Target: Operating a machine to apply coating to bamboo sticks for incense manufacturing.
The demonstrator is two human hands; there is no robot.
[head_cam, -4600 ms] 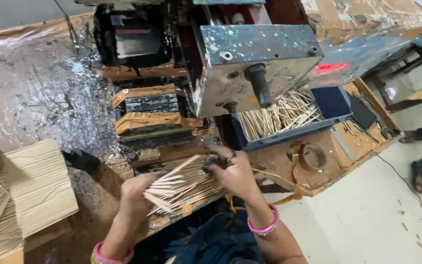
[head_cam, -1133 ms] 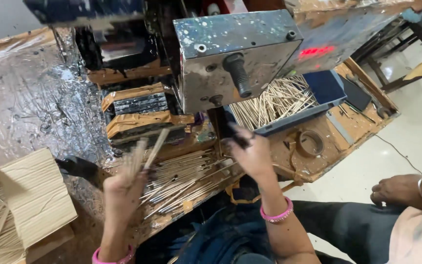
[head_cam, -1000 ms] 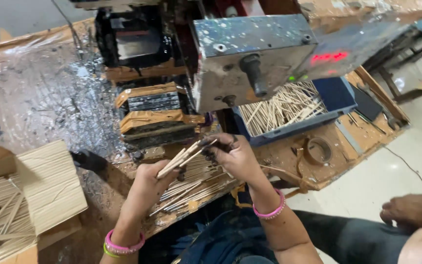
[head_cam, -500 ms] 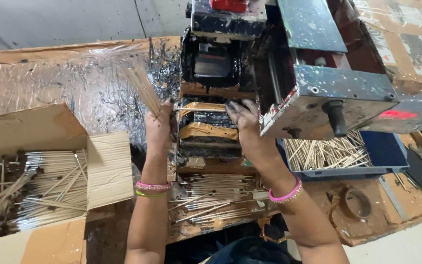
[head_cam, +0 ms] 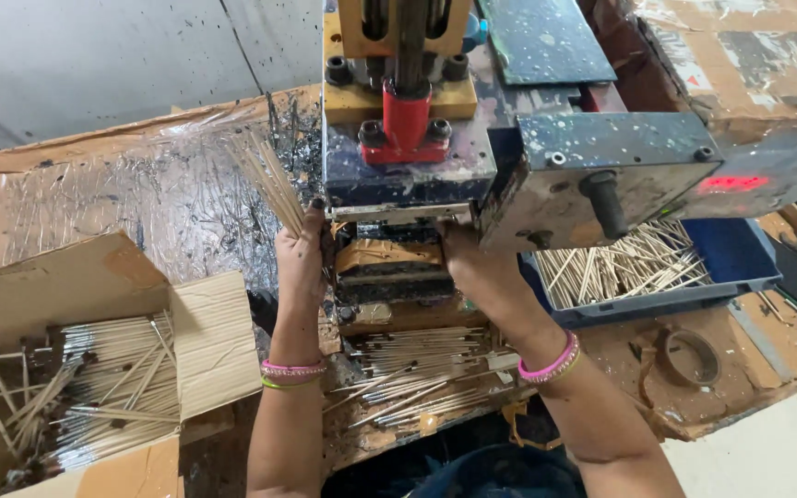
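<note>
Two hands feeding thin sticks at a paint-spattered press machine.

Left hand (head_cam: pixel 299 249) has risen from the loose sticks (head_cam: pixel 417 373) on the surface, grip clamped on a fanned stick bundle (head_cam: pixel 269 180) left of the machine (head_cam: pixel 408 175); right hand (head_cam: pixel 472 267) now reaches beneath it, grip hidden; cannot tell.

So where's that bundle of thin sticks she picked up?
The stick bundle is raised in the left hand, left of the machine, above the cardboard box.

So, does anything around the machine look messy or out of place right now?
Yes. Sticks lie scattered askew on the bench edge below the machine, and dark splatter covers the plastic sheet beside the left hand.
</note>
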